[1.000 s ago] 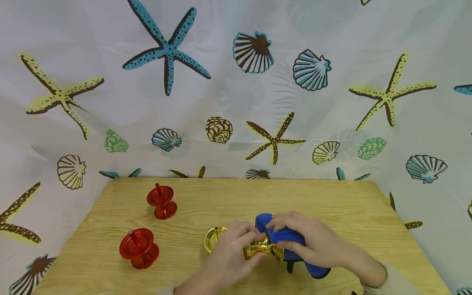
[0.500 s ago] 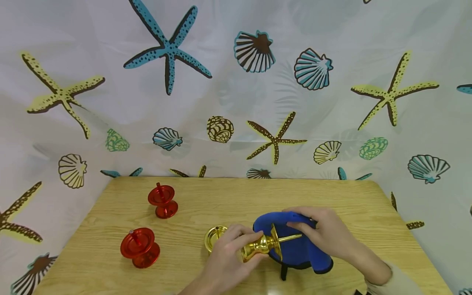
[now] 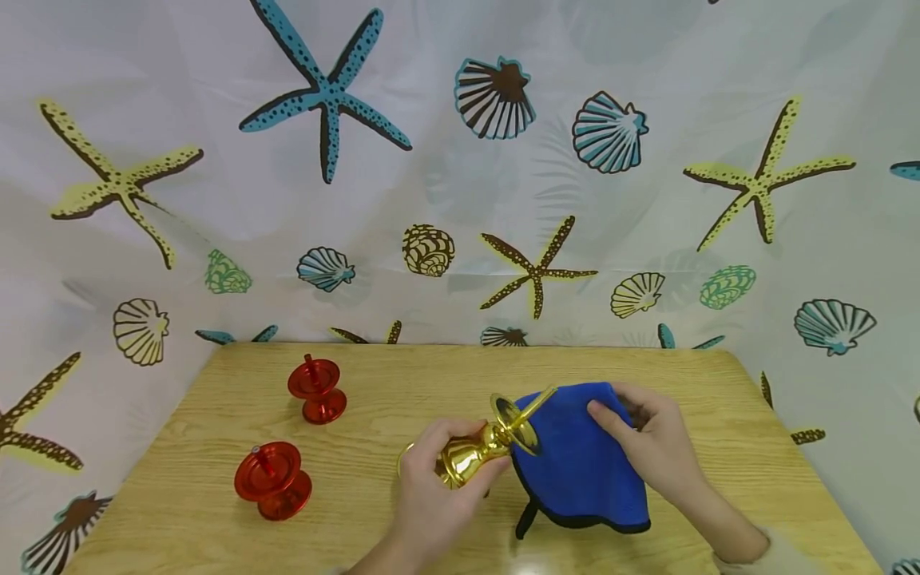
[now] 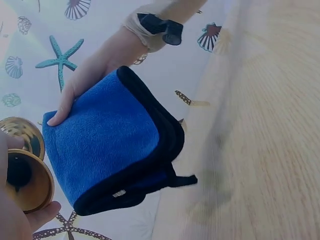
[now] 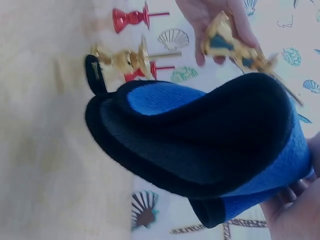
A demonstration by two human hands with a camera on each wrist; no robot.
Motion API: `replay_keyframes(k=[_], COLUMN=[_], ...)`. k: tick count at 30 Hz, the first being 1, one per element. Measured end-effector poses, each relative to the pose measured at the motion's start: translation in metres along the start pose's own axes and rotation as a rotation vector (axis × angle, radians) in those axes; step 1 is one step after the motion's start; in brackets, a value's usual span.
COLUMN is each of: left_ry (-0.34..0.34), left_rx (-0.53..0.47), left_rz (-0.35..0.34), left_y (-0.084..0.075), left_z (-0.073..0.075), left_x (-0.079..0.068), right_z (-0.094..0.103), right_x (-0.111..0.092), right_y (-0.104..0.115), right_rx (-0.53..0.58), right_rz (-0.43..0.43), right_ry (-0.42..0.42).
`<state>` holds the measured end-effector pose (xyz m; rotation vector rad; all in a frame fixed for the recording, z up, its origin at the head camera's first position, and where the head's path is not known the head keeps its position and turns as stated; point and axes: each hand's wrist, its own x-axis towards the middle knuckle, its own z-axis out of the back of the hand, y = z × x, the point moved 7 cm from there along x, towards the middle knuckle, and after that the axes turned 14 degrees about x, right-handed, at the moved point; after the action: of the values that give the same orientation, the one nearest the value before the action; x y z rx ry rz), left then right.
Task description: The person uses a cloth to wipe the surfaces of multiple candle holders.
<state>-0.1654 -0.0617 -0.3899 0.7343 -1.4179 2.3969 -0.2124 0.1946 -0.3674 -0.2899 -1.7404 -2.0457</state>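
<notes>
My left hand point(image 3: 431, 499) grips a gold candlestick point(image 3: 463, 461) by its body. The candlestick is tilted, its dish and long spike pointing up and right, and its hollow base point(image 4: 46, 187) faces the left wrist camera. On the right, my right hand point(image 3: 661, 447) pinches a blue cloth point(image 3: 585, 471) along its upper edge, thumb in front. The folded cloth hangs down, with black edging and a black loop point(image 4: 182, 180) at a lower corner. In the head view the candlestick's dish overlaps the cloth's left edge.
A second gold candlestick point(image 5: 122, 61) stands on the wooden table point(image 3: 402, 391), mostly hidden behind my left hand in the head view. Two red candlesticks, one nearer point(image 3: 275, 483) and one farther point(image 3: 315, 382), stand at the left. A patterned sheet point(image 3: 446, 160) surrounds the table.
The cloth was wrapped over the candlestick's dish and spike; it has come away and now hangs more spread out. The left hand has tipped the candlestick so its spike points upward.
</notes>
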Motion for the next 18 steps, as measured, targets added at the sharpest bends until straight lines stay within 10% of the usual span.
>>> replay_keyframes(k=[7,18], left_ry=[-0.008,-0.01], left_rx=[-0.11,-0.294], left_rz=[0.219,0.255], left_y=[0.006,0.001], left_z=[-0.003,-0.016], left_x=[0.007,0.021], right_z=[-0.013,-0.037], right_x=[-0.009,-0.018], right_y=[-0.011,-0.02], right_rx=[0.129,0.19], right_rz=[-0.101,-0.149], right_ry=[-0.097,-0.233])
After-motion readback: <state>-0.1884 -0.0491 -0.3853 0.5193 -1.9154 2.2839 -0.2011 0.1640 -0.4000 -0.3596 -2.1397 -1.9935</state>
